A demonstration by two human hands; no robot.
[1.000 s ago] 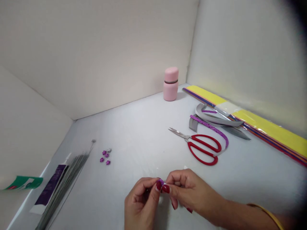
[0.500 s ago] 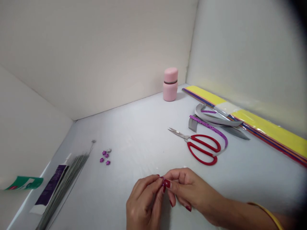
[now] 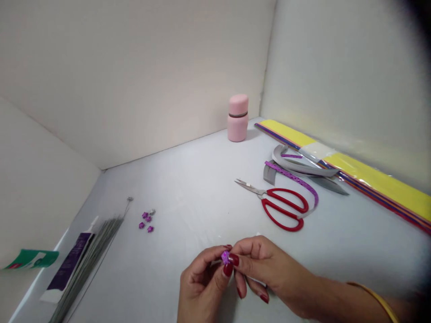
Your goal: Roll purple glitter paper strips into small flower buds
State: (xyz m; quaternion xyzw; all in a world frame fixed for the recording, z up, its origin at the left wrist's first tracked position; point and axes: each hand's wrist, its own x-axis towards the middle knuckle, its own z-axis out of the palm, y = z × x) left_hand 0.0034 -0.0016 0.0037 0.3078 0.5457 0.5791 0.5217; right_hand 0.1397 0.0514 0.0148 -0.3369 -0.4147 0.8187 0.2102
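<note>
A small purple star (image 3: pixel 225 257) is pinched between the fingertips of both hands, low in the middle of the head view. My left hand (image 3: pixel 205 280) grips it from the left, with thumb and forefinger closed on it. From the right, my right hand (image 3: pixel 257 264) has thumb and forefinger on the star's edge, its other fingers curled below. Several purple stars (image 3: pixel 148 219) and a silver one (image 3: pixel 152 211) lie on the table to the left. Red-handled scissors (image 3: pixel 283 208) rest beyond my right hand, with a purple strip (image 3: pixel 296 177) curving behind them.
Grey strips (image 3: pixel 303 168) lie beside a long pack of coloured paper (image 3: pixel 367 175) at the right. A pink flask (image 3: pixel 238 119) stands at the back. On the left are a purple and white tube (image 3: pixel 70 264) and a bundle of thin wires (image 3: pixel 90 260).
The purple star, mostly hidden between the fingers before, now shows clearly. My left thumb and fingers have shifted around it. My right hand has barely moved.
</note>
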